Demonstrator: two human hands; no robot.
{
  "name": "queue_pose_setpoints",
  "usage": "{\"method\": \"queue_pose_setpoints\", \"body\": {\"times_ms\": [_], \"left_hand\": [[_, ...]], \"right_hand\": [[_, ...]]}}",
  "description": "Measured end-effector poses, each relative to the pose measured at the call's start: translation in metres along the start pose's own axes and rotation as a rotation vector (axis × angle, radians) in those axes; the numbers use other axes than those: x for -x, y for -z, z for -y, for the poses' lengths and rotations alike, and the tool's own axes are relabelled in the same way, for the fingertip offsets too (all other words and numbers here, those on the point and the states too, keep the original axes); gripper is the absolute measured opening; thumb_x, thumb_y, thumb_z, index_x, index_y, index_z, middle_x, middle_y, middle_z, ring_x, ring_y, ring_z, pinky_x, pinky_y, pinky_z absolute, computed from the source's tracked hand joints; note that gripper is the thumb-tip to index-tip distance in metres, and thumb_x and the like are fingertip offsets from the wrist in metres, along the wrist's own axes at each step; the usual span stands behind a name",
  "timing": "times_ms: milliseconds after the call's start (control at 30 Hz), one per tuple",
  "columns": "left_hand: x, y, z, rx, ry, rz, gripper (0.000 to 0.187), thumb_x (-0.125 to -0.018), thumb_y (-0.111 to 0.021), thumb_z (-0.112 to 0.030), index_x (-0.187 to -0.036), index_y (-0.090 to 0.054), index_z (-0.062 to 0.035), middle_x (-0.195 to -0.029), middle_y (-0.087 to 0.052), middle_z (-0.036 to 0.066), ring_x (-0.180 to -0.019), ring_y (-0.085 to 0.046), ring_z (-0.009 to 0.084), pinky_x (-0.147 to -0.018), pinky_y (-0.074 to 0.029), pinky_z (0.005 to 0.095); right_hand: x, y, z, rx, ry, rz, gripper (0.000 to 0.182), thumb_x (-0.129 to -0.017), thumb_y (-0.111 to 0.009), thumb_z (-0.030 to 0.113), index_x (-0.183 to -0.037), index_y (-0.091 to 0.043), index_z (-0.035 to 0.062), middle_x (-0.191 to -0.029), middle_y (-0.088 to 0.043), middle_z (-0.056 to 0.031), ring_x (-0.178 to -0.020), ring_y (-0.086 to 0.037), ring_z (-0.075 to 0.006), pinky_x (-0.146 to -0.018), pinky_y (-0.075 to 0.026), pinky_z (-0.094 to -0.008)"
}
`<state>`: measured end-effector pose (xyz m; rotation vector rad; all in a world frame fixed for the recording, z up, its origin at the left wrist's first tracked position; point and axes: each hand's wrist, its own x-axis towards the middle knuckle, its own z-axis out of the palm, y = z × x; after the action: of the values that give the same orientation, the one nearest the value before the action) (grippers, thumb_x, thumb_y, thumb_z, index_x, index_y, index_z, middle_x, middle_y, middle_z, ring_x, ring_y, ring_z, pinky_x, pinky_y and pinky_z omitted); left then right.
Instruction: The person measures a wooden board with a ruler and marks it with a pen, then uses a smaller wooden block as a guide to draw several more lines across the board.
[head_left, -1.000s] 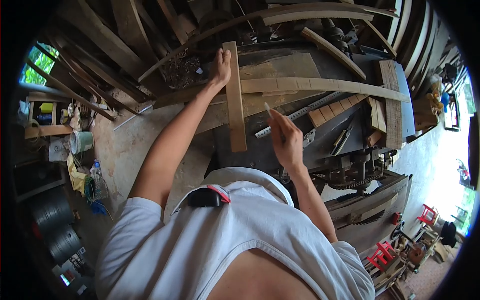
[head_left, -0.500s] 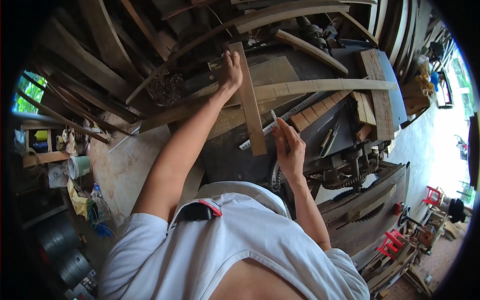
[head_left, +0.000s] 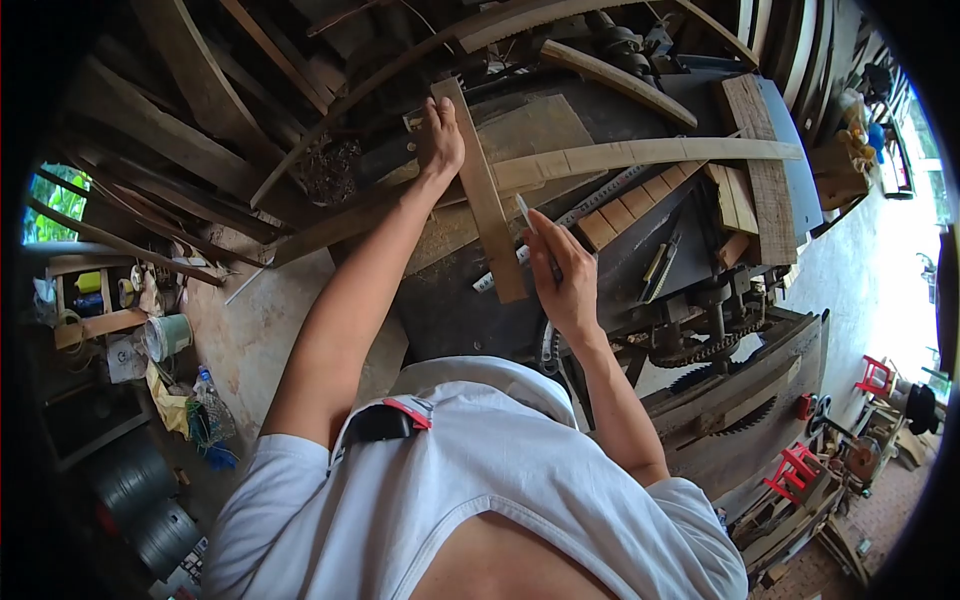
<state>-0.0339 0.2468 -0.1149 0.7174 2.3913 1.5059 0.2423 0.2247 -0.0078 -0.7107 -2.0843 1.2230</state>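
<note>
My left hand (head_left: 440, 145) is closed on the upper part of a flat wooden strip (head_left: 482, 190). The strip lies across a long curved wooden piece (head_left: 640, 152) that has pencil lines marked along it. In my right hand (head_left: 567, 275) is a thin white pencil (head_left: 523, 207), its tip pointing up near the strip's right edge. A steel ruler (head_left: 592, 205) with printed numbers lies beneath, passing under the strip. Beside it rests a short wooden block (head_left: 635, 210) with cross lines. The fingertips of my left hand show at the strip's left edge.
A dark machine table (head_left: 440, 320) carries a wide board (head_left: 752, 130), small blocks (head_left: 735, 200) and a utility knife (head_left: 660, 268). A toothed saw blade (head_left: 745, 425) is at the lower right. Long planks (head_left: 190, 60) lean at the upper left; a bucket (head_left: 168, 337) stands left.
My right hand and the pencil have moved slightly up and left, closer to the wooden strip. My left hand still holds the strip; the whole view has shifted a little.
</note>
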Motion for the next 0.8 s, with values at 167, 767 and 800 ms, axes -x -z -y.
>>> {"method": "queue_pose_setpoints", "body": {"times_ms": [167, 767, 800], "left_hand": [[0.015, 0.017, -0.039, -0.019, 0.061, 0.015, 0.075, -0.103, -0.026, -0.052, -0.147, -0.027, 0.0095, -0.151, -0.032, 0.030, -0.141, -0.032, 0.0396, -0.116, -0.028, 0.0398], [0.017, 0.019, -0.047, -0.054, 0.114, 0.068, 0.081, -0.101, -0.027, -0.060, -0.150, -0.026, 0.0057, -0.155, -0.029, 0.026, -0.144, -0.029, 0.0368, -0.118, -0.024, 0.0385], [0.016, 0.019, -0.046, -0.055, 0.117, 0.068, 0.081, -0.101, -0.027, -0.060, -0.150, -0.026, 0.0057, -0.155, -0.029, 0.026, -0.144, -0.029, 0.0368, -0.118, -0.024, 0.0385]], "right_hand": [[-0.005, -0.003, -0.003, 0.007, 0.022, 0.045, 0.036, -0.085, -0.058, 0.000, -0.121, -0.060, -0.0027, -0.092, -0.064, -0.0198, -0.082, -0.064, -0.0374, -0.073, -0.051, -0.0406], [-0.029, -0.010, -0.012, -0.016, 0.017, 0.116, 0.029, -0.092, -0.055, 0.003, -0.121, -0.061, -0.0025, -0.095, -0.066, -0.0199, -0.085, -0.067, -0.0338, -0.076, -0.052, -0.0367], [-0.033, -0.014, -0.013, -0.017, 0.015, 0.118, 0.029, -0.092, -0.055, 0.003, -0.121, -0.061, -0.0025, -0.095, -0.066, -0.0199, -0.085, -0.067, -0.0338, -0.076, -0.052, -0.0367]]}}
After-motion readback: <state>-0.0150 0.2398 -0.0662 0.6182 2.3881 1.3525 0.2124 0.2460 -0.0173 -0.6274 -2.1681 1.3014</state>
